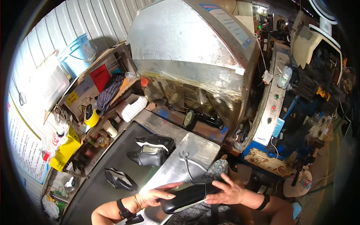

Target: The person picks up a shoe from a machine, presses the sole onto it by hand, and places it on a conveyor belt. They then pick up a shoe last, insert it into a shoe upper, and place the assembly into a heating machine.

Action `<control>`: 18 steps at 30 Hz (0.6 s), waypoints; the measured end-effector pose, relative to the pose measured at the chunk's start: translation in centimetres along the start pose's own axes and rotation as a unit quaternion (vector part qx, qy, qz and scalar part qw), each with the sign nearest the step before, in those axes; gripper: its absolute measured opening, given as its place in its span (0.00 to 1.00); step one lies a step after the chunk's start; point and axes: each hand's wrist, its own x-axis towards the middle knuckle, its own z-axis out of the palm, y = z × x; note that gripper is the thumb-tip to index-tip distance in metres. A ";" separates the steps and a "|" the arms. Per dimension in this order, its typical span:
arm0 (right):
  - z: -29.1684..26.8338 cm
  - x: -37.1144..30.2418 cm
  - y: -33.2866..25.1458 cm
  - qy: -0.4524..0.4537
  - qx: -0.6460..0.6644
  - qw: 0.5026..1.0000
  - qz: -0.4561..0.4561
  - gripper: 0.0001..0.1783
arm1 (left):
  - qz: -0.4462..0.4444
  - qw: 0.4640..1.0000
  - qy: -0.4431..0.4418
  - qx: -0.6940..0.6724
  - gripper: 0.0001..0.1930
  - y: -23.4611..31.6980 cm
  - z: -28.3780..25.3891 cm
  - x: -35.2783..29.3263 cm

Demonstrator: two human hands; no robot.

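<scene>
Grasps black shoe (183, 198) with left hand (154, 197), thumb on top and fingers behind. Touches opposite end of same shoe with right hand (227, 192), fingers spread; cannot tell whether with any firm grip. Holds shoe crosswise between both hands, just beside lower end of metal plate (200, 147). Records pincers (184, 156) lying on metal plate. Records also two black shoes (148, 159) lying close together on dark flat surface (93, 189), to left of plate, with single black shoe (115, 182) lying apart, nearer to left forearm (108, 212).

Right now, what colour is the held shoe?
The shoe is mostly black, shown in the head view.
</scene>
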 end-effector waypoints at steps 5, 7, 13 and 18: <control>2.0 -1.5 0.6 0.039 0.158 0.903 0.399 0.23 | 0.168 0.975 0.145 -0.002 0.36 9.6 -6.8 4.7; 2.3 -3.2 -0.3 -0.016 0.098 0.902 0.420 0.17 | 0.201 0.949 0.235 0.062 0.37 14.8 -11.1 9.3; 4.8 -9.5 -3.3 -0.098 0.143 0.842 0.511 0.16 | 0.314 0.780 0.388 0.377 0.37 26.1 -24.3 26.0; 7.0 -12.6 -4.1 -0.169 0.267 0.694 0.647 0.24 | 0.312 0.594 0.367 0.644 0.42 28.1 -29.8 30.9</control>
